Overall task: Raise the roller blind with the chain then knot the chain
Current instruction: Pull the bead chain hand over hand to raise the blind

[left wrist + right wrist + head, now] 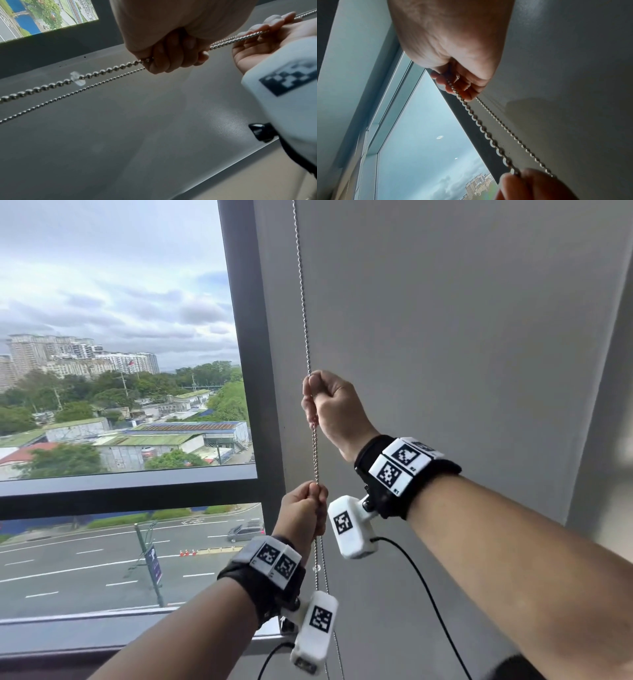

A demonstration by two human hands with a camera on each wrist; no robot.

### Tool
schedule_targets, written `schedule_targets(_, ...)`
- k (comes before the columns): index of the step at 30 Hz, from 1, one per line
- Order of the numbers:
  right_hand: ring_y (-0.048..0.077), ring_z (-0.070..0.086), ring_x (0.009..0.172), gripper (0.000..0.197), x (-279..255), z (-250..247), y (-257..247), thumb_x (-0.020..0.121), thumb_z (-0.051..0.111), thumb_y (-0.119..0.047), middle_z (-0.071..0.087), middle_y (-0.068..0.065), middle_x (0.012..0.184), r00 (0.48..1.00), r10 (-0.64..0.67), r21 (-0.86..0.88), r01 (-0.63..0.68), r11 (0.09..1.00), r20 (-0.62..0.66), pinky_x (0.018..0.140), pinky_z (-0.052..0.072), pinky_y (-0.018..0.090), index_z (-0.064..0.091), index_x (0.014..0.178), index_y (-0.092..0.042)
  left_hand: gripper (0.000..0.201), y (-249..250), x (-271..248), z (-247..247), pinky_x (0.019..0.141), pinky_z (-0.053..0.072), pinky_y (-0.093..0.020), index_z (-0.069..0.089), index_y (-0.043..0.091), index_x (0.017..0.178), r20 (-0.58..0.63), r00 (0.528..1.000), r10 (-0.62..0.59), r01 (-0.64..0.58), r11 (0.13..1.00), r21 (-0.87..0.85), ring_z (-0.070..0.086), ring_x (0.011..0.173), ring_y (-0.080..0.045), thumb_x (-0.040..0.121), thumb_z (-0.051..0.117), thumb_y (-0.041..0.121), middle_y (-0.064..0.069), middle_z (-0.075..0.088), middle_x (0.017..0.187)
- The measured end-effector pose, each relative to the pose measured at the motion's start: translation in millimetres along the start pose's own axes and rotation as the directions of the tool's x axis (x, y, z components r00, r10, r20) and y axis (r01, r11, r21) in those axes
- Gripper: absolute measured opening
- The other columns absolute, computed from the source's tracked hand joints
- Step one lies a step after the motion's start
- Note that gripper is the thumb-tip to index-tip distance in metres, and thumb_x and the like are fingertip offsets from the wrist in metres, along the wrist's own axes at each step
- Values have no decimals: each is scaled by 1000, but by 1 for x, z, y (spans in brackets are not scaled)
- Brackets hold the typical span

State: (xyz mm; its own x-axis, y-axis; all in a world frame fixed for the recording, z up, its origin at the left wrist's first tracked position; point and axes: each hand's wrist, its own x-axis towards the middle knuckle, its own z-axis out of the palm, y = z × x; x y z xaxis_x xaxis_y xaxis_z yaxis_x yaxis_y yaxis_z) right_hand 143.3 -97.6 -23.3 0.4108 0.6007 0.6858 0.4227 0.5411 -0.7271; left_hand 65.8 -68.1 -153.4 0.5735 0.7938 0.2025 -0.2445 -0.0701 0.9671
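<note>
A silver bead chain [302, 302] hangs down the left edge of the grey roller blind [445, 337], which is lowered over the right window. My right hand [323, 405] grips the chain in a fist, higher up. My left hand [305, 515] grips it lower down, its fingers curled round it. Two strands run below the left fist [171, 56], one carrying a clear plastic stopper [78, 78]. In the right wrist view the chain [481, 125] runs from my right hand's fingers [453, 86] down to the left hand.
A dark window frame post [246, 337] stands just left of the chain, with a bare window [120, 371] over a city and road beyond it. A sill [102, 616] runs below. Black cables [421, 580] trail from the wrist cameras.
</note>
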Motion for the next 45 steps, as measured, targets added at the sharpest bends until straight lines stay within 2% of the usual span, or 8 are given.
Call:
schedule_targets(5, 2, 36, 48, 26, -6, 7, 7, 97, 38, -3, 37, 1, 63, 996, -5, 13, 6, 1000, -84, 49, 32, 12, 46, 72, -5, 37, -1, -9, -3, 41, 32, -18, 56, 10, 64, 92, 995, -23, 24, 1000, -6, 42, 42, -13, 97, 41, 19, -5, 48, 55)
schedule_targets(8, 12, 36, 61, 24, -13, 12, 15, 87, 41, -18, 39, 1, 66, 994, -16, -16, 14, 1000, -113, 58, 33, 24, 43, 64, -17, 34, 4, -6, -9, 72, 49, -38, 67, 2, 88, 159, 987, -16, 33, 993, -109, 63, 70, -27, 97, 40, 20, -15, 70, 79)
schedule_targets(12, 20, 35, 65, 19, -32, 11, 26, 80, 38, -14, 38, 6, 65, 991, -11, -73, 1, 997, -131, 64, 33, 34, 44, 63, -7, 34, 32, 9, -12, 84, 47, -38, 64, 7, 95, 173, 981, 89, -56, 981, -184, 63, 82, -23, 98, 36, 24, -5, 72, 81)
schedule_targets(18, 16, 41, 66, 23, -68, 4, 66, 82, 40, -14, 46, -5, 62, 992, 80, -77, -88, 993, -102, 65, 38, 40, 53, 64, -17, 42, 81, 23, -5, 93, 45, -39, 57, -4, 114, 159, 965, 208, -179, 967, -181, 60, 100, -29, 98, 33, 28, -23, 63, 112)
schedule_targets(23, 12, 35, 58, 41, -92, -3, 83, 75, 30, 3, 41, -11, 57, 992, 108, -86, -113, 990, -58, 59, 30, 31, 44, 54, -29, 38, 120, 29, 16, 70, 50, -30, 60, 4, 98, 222, 948, 230, -159, 942, -296, 65, 74, -22, 99, 31, 29, -10, 69, 81)
schedule_targets(28, 7, 35, 58, 43, -105, -9, 86, 88, 34, 9, 41, -5, 62, 990, 136, -11, -137, 991, -36, 60, 32, 24, 44, 59, -22, 32, 120, 28, 32, 42, 24, -22, 56, 10, 76, 120, 958, 260, -219, 936, -276, 29, 41, -9, 99, 35, 20, 4, 39, 48)
schedule_targets(35, 8, 58, 72, 30, -93, -34, 63, 98, 43, -11, 67, 3, 77, 986, 147, -146, -134, 980, 83, 75, 49, 23, 68, 82, -11, 38, 117, 30, 32, 42, 15, -22, 43, 14, 64, 130, 965, 228, -188, 945, -267, 22, 37, -9, 95, 23, 3, 6, 30, 42)
schedule_targets(45, -2, 55, 64, 25, -22, -33, -5, 98, 44, -6, 64, 6, 85, 1000, -11, -93, 10, 996, -6, 61, 40, 7, 68, 99, -10, 40, 96, 24, 22, 42, 11, -22, 40, 15, 60, 91, 979, 184, -156, 956, -250, 21, 35, -9, 85, 20, -9, 4, 33, 44)
